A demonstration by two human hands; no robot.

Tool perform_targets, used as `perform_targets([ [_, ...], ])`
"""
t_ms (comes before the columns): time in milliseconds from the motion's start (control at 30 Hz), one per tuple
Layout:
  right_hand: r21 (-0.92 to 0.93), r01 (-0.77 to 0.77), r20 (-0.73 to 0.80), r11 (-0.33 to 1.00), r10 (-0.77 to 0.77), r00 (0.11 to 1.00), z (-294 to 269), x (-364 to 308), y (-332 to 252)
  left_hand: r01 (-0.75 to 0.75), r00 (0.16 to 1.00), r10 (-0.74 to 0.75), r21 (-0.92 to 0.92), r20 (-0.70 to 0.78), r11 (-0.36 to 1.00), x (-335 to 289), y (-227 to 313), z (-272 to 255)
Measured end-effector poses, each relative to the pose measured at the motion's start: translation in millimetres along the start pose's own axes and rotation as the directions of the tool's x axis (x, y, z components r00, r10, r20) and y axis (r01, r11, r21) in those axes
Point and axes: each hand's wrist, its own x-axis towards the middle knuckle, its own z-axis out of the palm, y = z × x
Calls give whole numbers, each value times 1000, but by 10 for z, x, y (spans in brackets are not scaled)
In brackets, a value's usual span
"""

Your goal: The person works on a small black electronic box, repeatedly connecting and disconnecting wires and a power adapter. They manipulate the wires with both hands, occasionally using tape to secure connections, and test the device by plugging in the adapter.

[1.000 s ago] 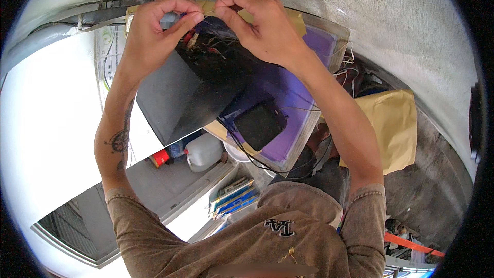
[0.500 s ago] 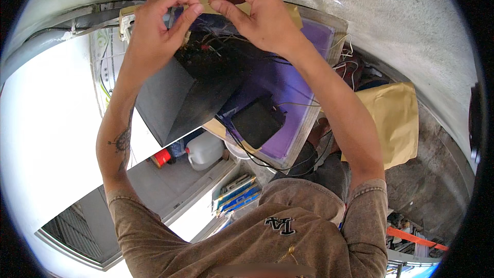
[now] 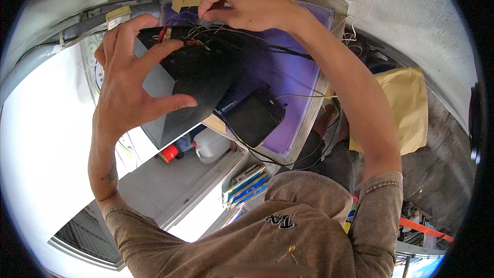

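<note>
A black box [image 3: 198, 80] with a grey side stands on the purple tabletop, with loose thin wires [image 3: 206, 33] and a red-and-pale connector [image 3: 164, 33] at its far end. My left hand [image 3: 126, 74] spreads its fingers wide over the box's left side. Two of its fingertips lie on either side of the connector; whether they touch it I cannot tell. Beyond the box, my right hand [image 3: 247, 7] pinches what looks like a thin wire between thumb and index finger. The wire's end is hidden by the fingers.
A flat black device [image 3: 254, 118] with cables lies on the purple tabletop [image 3: 301, 92]. Brown paper [image 3: 404, 108] is at the right. Below the box are a white jug [image 3: 211, 145] and a red-capped item [image 3: 168, 153]. Black cables [image 3: 288, 50] cross the tabletop; a concrete wall rises beyond.
Both hands were pinched close together above the box's far end. My left hand has opened and come down and left; my right hand has moved slightly left, still pinching.
</note>
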Motion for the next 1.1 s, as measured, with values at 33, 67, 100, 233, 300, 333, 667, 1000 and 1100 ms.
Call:
perform_targets([
  [33, -1, 7, 24, 1000, -7, 1000, 12, 19, 0, -4, 1000, 3, 17, 18, 1000, 20, 15, 16],
  [67, -13, 3, 52, 1000, -2, 999, 24, 29, 1, -27, 1000, 27, 4, 14, 1000, 54, 16, 37],
  [100, 3, 14, 51, 1000, -14, 999, 37, 31, 0, -49, 999, 49, -9, 10, 999, 103, 4, 67],
  [233, 56, -14, 81, 998, 9, 997, 115, 7, 19, -91, 990, 88, 27, 106, 995, 232, -9, 87],
  [300, 104, -9, 64, 995, 2, 998, 164, 12, 44, -76, 981, 70, 22, 183, 997, 274, 3, 81],
  [333, 131, 12, 35, 991, -16, 999, 188, 15, 57, -82, 974, 71, 43, 215, 996, 289, 12, 77],
  [667, 242, 40, -44, 969, -31, 999, 178, 51, 58, -115, 960, 103, 30, 259, 993, 346, -25, 133],
  [1000, 146, -94, 70, 985, 85, 994, 167, 58, 45, -105, 975, 107, -24, 194, 994, 321, -58, 240],
  [1100, 145, -54, 12, 988, 53, 999, 160, 42, 12, -105, 976, 106, -15, 190, 994, 314, -57, 243],
])
